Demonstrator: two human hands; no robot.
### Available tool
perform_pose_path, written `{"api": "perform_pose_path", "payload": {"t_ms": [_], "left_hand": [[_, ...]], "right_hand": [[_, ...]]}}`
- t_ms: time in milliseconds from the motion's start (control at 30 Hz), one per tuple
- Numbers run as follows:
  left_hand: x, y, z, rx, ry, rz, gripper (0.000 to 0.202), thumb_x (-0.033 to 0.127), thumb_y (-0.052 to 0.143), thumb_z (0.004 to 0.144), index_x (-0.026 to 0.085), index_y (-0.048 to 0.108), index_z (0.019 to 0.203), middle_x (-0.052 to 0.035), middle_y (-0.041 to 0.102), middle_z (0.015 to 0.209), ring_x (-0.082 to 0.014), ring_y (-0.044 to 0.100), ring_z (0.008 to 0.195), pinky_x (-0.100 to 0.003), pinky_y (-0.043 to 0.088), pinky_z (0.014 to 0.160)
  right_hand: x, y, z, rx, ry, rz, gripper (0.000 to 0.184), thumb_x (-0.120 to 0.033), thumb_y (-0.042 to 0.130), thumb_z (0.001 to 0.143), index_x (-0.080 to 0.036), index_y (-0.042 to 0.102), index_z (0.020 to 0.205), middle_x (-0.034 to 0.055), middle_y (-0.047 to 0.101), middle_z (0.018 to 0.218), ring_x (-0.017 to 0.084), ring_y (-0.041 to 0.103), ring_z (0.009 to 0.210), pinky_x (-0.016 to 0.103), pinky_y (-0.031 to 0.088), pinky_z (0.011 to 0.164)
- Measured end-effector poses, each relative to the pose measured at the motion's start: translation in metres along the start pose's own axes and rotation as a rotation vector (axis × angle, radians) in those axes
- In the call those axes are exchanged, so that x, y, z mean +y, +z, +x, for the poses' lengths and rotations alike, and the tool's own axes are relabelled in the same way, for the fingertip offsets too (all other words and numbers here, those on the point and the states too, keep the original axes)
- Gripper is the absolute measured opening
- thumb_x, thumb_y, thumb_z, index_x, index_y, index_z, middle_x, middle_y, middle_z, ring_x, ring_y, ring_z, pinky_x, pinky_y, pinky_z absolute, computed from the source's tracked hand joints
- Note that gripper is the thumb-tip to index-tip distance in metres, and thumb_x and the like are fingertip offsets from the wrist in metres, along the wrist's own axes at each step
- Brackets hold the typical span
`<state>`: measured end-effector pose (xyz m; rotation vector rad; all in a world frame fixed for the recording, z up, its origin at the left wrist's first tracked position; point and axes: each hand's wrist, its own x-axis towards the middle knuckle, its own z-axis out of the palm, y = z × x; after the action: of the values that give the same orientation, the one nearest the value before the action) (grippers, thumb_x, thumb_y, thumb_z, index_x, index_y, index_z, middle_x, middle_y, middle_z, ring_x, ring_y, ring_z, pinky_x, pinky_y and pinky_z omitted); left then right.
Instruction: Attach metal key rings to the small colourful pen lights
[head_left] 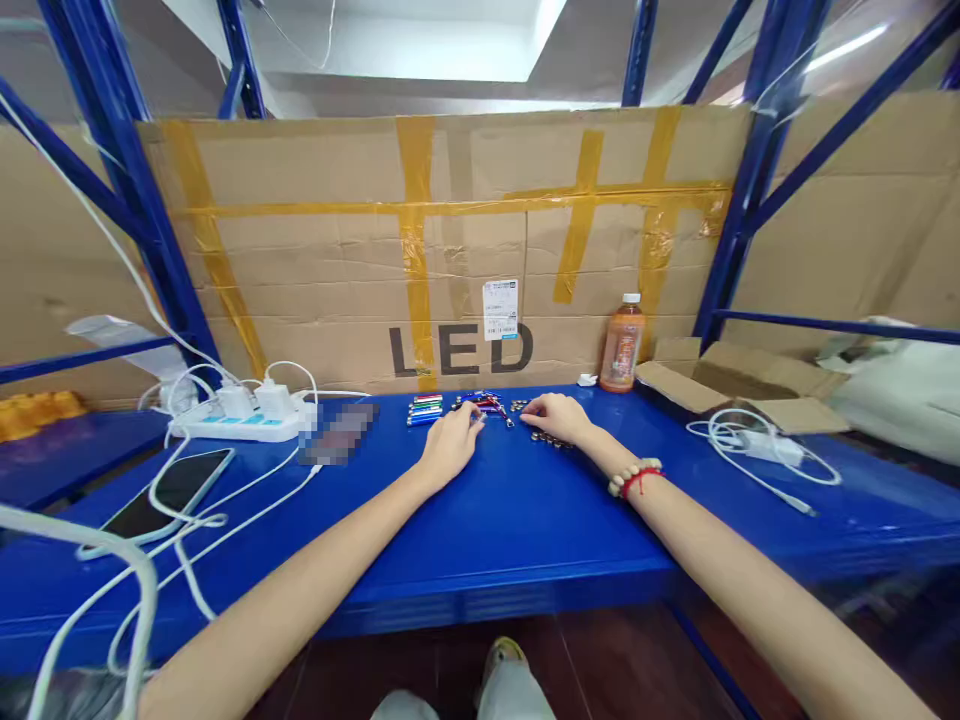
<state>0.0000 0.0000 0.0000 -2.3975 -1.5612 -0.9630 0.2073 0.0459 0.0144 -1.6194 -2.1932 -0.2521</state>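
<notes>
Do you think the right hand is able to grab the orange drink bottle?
Probably yes: the bottle stands upright just beyond the right hand, with mostly bare blue shelf between.

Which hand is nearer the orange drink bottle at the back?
Right. The right hand rests on the blue shelf just left of and in front of the bottle; the left hand lies farther left, by the small coloured tubes.

Head-worn view, forward and down, blue shelf close, left hand and right hand mid-frame
</notes>
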Motion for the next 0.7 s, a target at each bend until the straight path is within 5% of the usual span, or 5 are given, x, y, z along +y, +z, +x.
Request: {"api": "perform_pose_path", "payload": {"t_ms": [367,700], "left_hand": [[0.004,-0.005,-0.001,-0.017,0.013,-0.062,0.014,0.024,0.042,0.084,0.019,0.043,0.097,-0.0025,0.058,0.090,-0.0170,0.053,0.087,-0.029,0.041,0.077],[-0.005,0.004,0.002,0.023,0.082,-0.223,0.009,0.016,0.043,0.082,0.018,0.040,0.090,-0.0032,0.054,0.089,-0.0157,0.052,0.085,-0.028,0.041,0.076]], "right_hand": [[-0.005,-0.003,-0.003,0.020,0.099,0.117,0.020,-0.022,0.056,0.068,-0.023,0.067,0.084,-0.0034,0.065,0.085,0.012,0.058,0.080,0.021,0.039,0.062],[-0.039,-0.008,-0.010,0.399,-0.164,0.431,0.022,-0.023,0.056,0.067,-0.022,0.066,0.087,-0.0026,0.063,0.076,0.008,0.051,0.061,0.019,0.037,0.057]]}}
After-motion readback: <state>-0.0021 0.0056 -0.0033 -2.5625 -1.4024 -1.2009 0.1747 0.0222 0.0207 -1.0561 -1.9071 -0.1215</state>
